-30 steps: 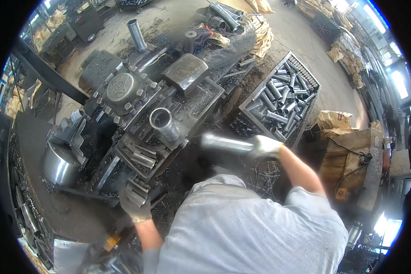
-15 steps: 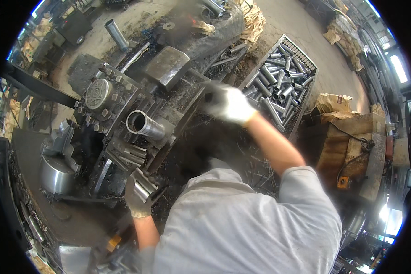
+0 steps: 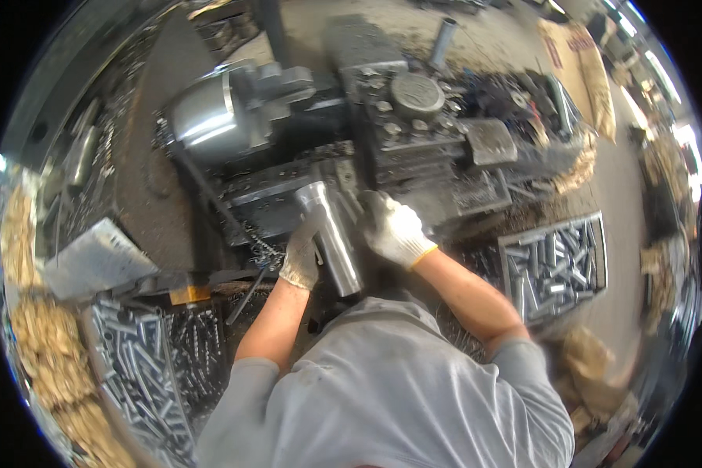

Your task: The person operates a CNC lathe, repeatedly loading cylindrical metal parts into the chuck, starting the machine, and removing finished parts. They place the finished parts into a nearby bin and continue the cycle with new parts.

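In the head view, the left hand (image 3: 301,253) is wrapped around a shiny tube (image 3: 336,245), tilted in front of the big machine (image 3: 417,140). The right hand (image 3: 398,231) is near the tube; I cannot tell its grip.

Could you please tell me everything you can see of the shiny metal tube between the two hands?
The metal tube is silvery, straight and smooth, with bright reflections and a wider far end. It lies slanted, far end to the left, near end toward the person's body. The gloved left hand is against its left side; the right hand is apart, to its right.
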Demonstrator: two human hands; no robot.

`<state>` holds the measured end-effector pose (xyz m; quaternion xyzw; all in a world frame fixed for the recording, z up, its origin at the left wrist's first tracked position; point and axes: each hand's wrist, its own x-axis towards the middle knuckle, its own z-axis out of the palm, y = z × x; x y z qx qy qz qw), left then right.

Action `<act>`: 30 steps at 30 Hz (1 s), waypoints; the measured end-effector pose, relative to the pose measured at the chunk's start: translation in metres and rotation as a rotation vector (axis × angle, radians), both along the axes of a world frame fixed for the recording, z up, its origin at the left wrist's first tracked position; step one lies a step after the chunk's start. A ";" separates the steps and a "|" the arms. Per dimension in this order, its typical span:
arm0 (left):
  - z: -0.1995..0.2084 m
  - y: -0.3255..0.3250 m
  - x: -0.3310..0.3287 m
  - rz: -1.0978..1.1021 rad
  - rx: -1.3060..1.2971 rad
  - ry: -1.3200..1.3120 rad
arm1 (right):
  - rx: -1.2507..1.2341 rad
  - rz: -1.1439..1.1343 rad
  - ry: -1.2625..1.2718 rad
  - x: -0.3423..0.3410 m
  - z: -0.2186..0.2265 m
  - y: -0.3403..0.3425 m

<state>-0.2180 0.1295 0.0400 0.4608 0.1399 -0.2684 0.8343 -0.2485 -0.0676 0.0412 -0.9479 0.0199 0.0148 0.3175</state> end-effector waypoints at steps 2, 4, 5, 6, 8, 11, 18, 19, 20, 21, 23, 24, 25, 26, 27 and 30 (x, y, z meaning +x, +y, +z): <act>-0.016 0.020 0.017 0.024 -0.012 -0.127 | -0.462 0.004 0.038 0.020 -0.024 0.014; -0.027 0.039 0.030 0.051 -0.059 -0.126 | -0.459 -0.026 0.127 0.037 -0.030 0.016; -0.028 0.045 0.036 0.068 -0.088 -0.121 | -0.374 -0.020 0.067 0.042 -0.025 0.012; -0.028 0.050 0.039 0.054 -0.158 -0.124 | -0.263 0.008 0.102 0.045 -0.016 0.010; -0.017 0.049 0.044 0.204 -0.178 -0.131 | 0.227 0.045 0.013 0.050 0.012 0.005; 0.013 0.033 0.046 0.357 -0.176 -0.124 | 0.774 0.046 0.320 0.067 0.057 0.013; 0.029 -0.008 0.086 0.083 -0.136 -0.572 | 0.573 0.232 0.119 0.094 0.134 0.020; 0.017 -0.016 0.101 0.062 -0.089 -0.325 | 0.495 0.322 0.030 0.102 0.153 0.006; 0.002 -0.027 0.122 -0.240 0.318 -0.528 | 0.429 0.412 -0.147 0.110 0.170 -0.009; -0.013 -0.038 0.140 -0.551 0.758 -0.881 | 0.376 0.527 -0.217 0.126 0.190 -0.027; -0.036 -0.046 0.164 -0.876 1.718 -1.195 | 0.070 0.589 -0.568 0.163 0.215 -0.050; -0.043 -0.045 0.168 -0.825 1.957 -1.204 | -0.133 0.582 -0.631 0.186 0.220 -0.058; -0.049 -0.040 0.165 -0.384 1.784 -1.121 | -0.379 0.528 -0.542 0.211 0.223 -0.068; -0.051 -0.032 0.158 -0.213 1.619 -1.209 | -0.690 0.497 -0.539 0.234 0.219 -0.074; -0.051 -0.020 0.143 -0.116 1.468 -1.222 | -0.932 0.513 -0.529 0.257 0.211 -0.078; -0.051 0.016 0.083 0.053 1.328 -1.203 | -1.162 0.633 -0.208 0.309 0.174 -0.087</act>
